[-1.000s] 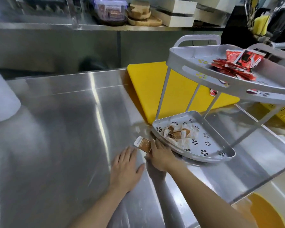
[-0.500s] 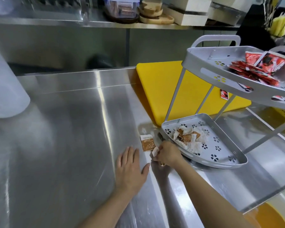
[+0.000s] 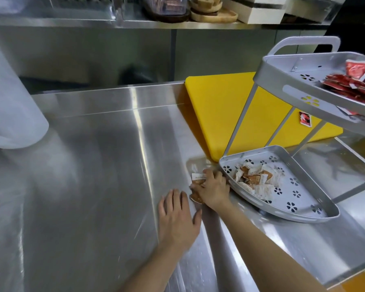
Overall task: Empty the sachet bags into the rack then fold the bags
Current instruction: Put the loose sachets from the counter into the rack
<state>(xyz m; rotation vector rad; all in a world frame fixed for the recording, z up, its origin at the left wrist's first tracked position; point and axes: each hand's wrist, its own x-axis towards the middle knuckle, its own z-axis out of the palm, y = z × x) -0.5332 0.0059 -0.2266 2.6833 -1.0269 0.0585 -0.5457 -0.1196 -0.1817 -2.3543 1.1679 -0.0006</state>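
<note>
A grey two-tier rack stands at the right. Its lower tray (image 3: 303, 216) holds a heap of brown-and-white sachets (image 3: 255, 179), and its upper tray (image 3: 282, 81) holds red sachets (image 3: 350, 85). Just left of the lower tray, my right hand (image 3: 214, 188) lies over a brown-and-white sachet (image 3: 198, 178) on the steel counter, fingers curled on it. Another brown piece (image 3: 196, 198) shows under the thumb. My left hand (image 3: 177, 220) rests flat on the counter beside it, fingers apart. I cannot tell whether a clear bag lies under it.
A yellow cutting board (image 3: 217, 106) lies behind the rack with one red sachet (image 3: 305, 121) on it. A white translucent container (image 3: 11, 106) stands at the far left. A steel shelf (image 3: 93, 22) with boxes and wooden boards runs along the back. The counter edge drops off at front right.
My right hand has moved forward onto the loose sachet that lay on the counter beside the lower tray. My left hand has stayed flat in place.
</note>
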